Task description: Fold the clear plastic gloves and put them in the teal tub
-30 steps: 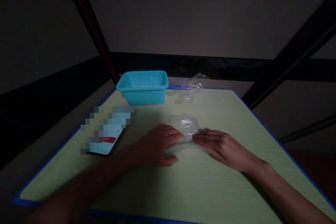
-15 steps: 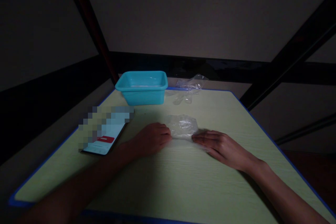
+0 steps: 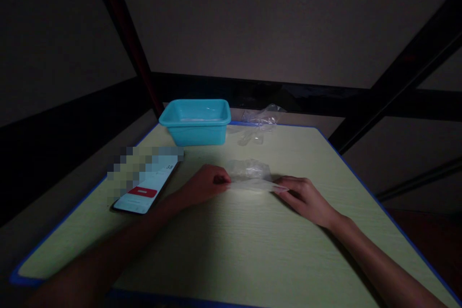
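A clear plastic bag [image 3: 249, 171] lies on the table in front of me, its near edge lifted and folded up. My left hand [image 3: 211, 180] pinches the left end of that edge, fingers curled in. At the other end my right hand [image 3: 301, 195] grips the right corner between thumb and fingers. The edge stretches fairly straight between the two hands. Farther back, a second crumpled clear plastic bag [image 3: 258, 127] rests near the table's far edge.
A turquoise plastic basin [image 3: 198, 134] stands at the back left of the pale table [image 3: 245, 250] with its blue rim. To the left lies a smartphone [image 3: 144, 192] with a lit screen, partly blurred out. A dark wall rises behind.
Both hands have gone from lying flat on the bag to pinching its near edge. That edge has come up off the table and folded away from me.
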Motion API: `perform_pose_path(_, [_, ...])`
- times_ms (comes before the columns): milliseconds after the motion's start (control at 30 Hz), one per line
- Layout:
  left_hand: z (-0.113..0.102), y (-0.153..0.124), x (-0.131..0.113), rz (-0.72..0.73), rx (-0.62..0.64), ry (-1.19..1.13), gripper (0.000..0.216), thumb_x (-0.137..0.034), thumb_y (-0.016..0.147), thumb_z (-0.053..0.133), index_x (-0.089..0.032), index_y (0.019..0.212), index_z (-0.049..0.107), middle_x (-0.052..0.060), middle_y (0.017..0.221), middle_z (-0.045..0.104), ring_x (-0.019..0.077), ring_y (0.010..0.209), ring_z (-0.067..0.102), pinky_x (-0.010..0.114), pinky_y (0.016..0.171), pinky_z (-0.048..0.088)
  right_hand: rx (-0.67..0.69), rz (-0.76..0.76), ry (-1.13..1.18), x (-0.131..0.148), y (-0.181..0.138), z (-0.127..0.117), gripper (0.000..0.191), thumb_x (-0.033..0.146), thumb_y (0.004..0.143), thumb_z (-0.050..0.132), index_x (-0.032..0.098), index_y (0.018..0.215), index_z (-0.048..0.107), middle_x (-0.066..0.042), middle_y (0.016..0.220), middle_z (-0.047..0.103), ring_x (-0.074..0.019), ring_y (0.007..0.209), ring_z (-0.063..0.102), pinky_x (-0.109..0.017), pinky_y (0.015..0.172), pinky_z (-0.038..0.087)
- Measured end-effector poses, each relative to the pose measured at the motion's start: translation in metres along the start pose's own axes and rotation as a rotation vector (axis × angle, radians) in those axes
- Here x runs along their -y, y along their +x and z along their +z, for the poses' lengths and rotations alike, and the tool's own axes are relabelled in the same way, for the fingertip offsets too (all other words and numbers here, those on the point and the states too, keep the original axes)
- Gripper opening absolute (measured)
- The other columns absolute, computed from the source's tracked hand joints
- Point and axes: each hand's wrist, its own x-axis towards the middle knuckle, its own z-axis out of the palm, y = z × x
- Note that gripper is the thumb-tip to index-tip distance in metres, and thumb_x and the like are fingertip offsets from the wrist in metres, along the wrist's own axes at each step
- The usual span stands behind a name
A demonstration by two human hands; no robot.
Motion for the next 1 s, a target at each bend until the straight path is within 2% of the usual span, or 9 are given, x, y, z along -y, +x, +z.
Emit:
perform_pose_path(133, [-0.002,0.001,-0.005,-0.064,0.005,-0.017,0.016,-0.025,0.069,0.055,-0.012,0.062,0.062,-0.001,0.060,0.062,0.0136,0.060,0.057,0.020,0.057,0.039,-0.064,0.154,0.068,-0.003,0.005,0.005,0.034,0.036,0.090,0.043,0.018,0.063,0.054,0.001,0.058,0.050,-0.0119,0.053,0.046,-0.024,0.050,0.036])
perform_pose_path(333, [-0.001,0.005,-0.008,-0.123,-0.035,-0.091,0.009,-0.021,0.063,0.054,-0.014,0.058,0.056,-0.002,0.060,0.061,0.0142,0.062,0.057,0.021,0.056,0.039,-0.113,0.365,0.148,-0.008,0.015,0.012,0.035,0.044,0.084,0.043,0.019,0.060,0.047,0.003,0.054,0.042,-0.0104,0.050,0.037,-0.023,0.046,0.029])
perform_pose_path(500, [0.002,0.010,-0.011,-0.172,-0.113,-0.064,0.009,-0.016,0.061,0.055,-0.015,0.054,0.050,-0.004,0.052,0.054,0.0120,0.055,0.053,0.020,0.053,0.036,-0.056,0.443,0.141,-0.013,0.029,0.012,0.032,0.040,0.079,0.041,0.020,0.056,0.046,0.001,0.052,0.049,-0.0111,0.049,0.041,-0.024,0.049,0.032])
perform_pose_path(767, [0.005,0.015,-0.005,-0.198,-0.145,-0.046,0.012,-0.010,0.066,0.050,-0.016,0.056,0.050,-0.001,0.053,0.060,0.0141,0.056,0.059,0.020,0.052,0.038,-0.003,0.509,0.051,-0.018,0.042,0.010,0.021,0.024,0.071,0.042,0.019,0.053,0.050,0.000,0.048,0.055,-0.0119,0.047,0.046,-0.024,0.051,0.034])
perform_pose_path(1000, [0.009,0.015,0.002,-0.173,-0.191,-0.043,0.011,-0.007,0.068,0.049,-0.018,0.068,0.046,-0.005,0.051,0.058,0.0130,0.053,0.059,0.020,0.054,0.038,-0.019,0.527,-0.047,-0.013,0.040,0.014,0.022,0.023,0.075,0.042,0.020,0.054,0.050,-0.001,0.050,0.055,-0.0127,0.048,0.048,-0.024,0.052,0.033])
